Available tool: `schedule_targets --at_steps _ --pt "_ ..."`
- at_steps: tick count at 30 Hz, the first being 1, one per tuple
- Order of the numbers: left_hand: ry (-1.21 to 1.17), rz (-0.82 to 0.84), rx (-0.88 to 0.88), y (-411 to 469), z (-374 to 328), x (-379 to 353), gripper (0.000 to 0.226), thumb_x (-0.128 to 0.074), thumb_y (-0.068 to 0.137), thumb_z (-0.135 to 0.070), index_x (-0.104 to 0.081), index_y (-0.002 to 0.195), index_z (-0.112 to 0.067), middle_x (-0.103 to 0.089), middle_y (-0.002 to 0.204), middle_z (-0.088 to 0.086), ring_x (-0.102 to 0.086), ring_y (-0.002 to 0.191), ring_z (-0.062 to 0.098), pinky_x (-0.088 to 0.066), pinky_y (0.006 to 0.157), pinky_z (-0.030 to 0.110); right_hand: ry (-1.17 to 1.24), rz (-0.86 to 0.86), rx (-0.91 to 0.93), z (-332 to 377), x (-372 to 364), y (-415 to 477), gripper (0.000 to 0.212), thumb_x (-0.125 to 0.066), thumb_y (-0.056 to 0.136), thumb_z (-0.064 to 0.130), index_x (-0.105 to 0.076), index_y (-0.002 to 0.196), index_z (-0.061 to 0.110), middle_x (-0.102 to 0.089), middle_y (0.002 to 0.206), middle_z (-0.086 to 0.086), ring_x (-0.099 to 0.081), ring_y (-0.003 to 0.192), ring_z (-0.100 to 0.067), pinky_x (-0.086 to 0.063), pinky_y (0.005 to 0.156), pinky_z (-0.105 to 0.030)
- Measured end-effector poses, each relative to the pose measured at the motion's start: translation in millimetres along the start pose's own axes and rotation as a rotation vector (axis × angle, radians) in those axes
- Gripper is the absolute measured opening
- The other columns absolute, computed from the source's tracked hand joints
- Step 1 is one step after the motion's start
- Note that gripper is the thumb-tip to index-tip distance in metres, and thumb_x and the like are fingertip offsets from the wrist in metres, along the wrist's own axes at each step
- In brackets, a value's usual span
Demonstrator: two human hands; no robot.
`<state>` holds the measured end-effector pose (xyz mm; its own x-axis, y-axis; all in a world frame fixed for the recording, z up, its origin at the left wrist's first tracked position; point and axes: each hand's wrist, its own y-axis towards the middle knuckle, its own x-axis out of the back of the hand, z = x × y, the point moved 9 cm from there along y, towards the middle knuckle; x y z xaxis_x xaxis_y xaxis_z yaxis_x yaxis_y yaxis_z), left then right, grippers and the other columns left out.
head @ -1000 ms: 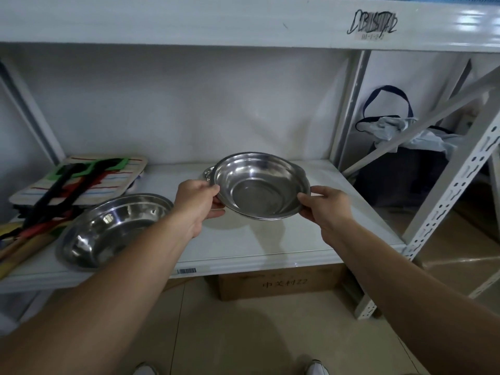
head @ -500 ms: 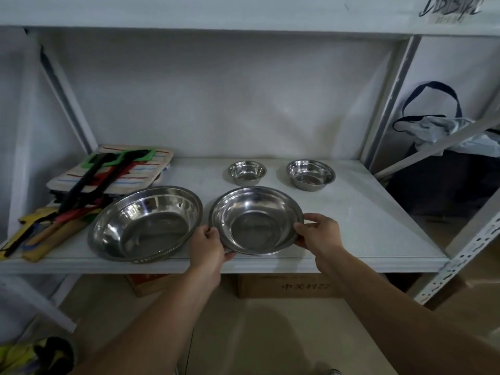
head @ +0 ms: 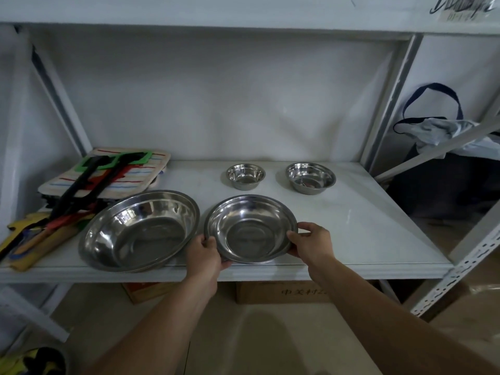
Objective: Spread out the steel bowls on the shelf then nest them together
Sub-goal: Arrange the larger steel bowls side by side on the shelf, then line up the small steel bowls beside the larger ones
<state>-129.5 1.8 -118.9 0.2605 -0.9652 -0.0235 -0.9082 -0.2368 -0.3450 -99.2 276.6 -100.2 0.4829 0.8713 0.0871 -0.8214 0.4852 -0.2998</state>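
Several steel bowls lie apart on the white shelf (head: 365, 226). The medium bowl (head: 250, 230) rests near the front edge, held by its rim on both sides: my left hand (head: 205, 253) at its left, my right hand (head: 311, 240) at its right. The largest bowl (head: 140, 230) sits just to its left, rims nearly touching. Two small bowls stand at the back: the smallest (head: 245, 176) and a slightly bigger one (head: 310, 177) to its right.
A pile of striped cloths and kitchen tools (head: 89, 182) fills the shelf's left end. Upright shelf posts (head: 387, 104) bound the right side, with a dark bag (head: 443, 147) beyond. Cardboard boxes (head: 281, 292) sit on the floor under the shelf.
The medium bowl, held up in the air a second ago, has come down onto the shelf beside the largest bowl. Both hands remain on its rim.
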Motion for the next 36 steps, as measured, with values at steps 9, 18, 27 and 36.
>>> schedule_targets --at_steps 9,18,27,36 --pt "0.363 0.094 -0.091 -52.9 -47.6 16.7 0.026 -0.046 0.107 -0.035 -0.059 0.114 -0.014 -0.051 0.081 0.007 -0.05 0.065 0.019 -0.045 0.053 0.031 -0.024 -0.039 0.016 16.4 30.5 14.2 0.049 -0.068 0.1 0.022 -0.057 0.143 0.002 -0.067 0.117 -0.016 -0.072 0.09 -0.028 -0.065 0.086 -0.044" --pt "0.525 0.156 -0.247 97.2 -144.1 -87.4 0.017 -0.061 0.094 -0.017 -0.067 0.094 -0.001 -0.068 0.08 0.016 -0.059 0.06 0.026 -0.054 0.06 0.037 0.156 -0.117 -0.098 45.6 58.4 83.0 0.013 -0.065 0.1 0.006 -0.066 0.1 -0.007 -0.063 0.086 -0.016 -0.065 0.072 -0.026 -0.06 0.064 -0.032" --pt "0.603 0.06 0.022 211.3 -102.3 -132.8 0.011 -0.051 0.098 -0.007 -0.056 0.104 0.0 -0.062 0.079 0.022 -0.057 0.053 0.026 -0.05 0.04 0.027 0.195 -0.212 -0.201 49.9 57.0 183.6 0.014 -0.061 0.1 0.009 -0.058 0.089 0.002 -0.064 0.083 -0.017 -0.065 0.064 -0.025 -0.065 0.081 -0.045" --pt "0.385 -0.029 -0.033 222.8 -107.6 -136.0 0.012 -0.065 0.09 0.005 -0.067 0.101 0.01 -0.069 0.087 0.027 -0.059 0.049 0.025 -0.048 0.028 0.022 0.15 -0.275 -0.166 51.3 71.7 196.9 0.015 -0.058 0.094 -0.004 -0.065 0.107 -0.001 -0.069 0.086 -0.018 -0.075 0.078 -0.031 -0.066 0.086 -0.046"
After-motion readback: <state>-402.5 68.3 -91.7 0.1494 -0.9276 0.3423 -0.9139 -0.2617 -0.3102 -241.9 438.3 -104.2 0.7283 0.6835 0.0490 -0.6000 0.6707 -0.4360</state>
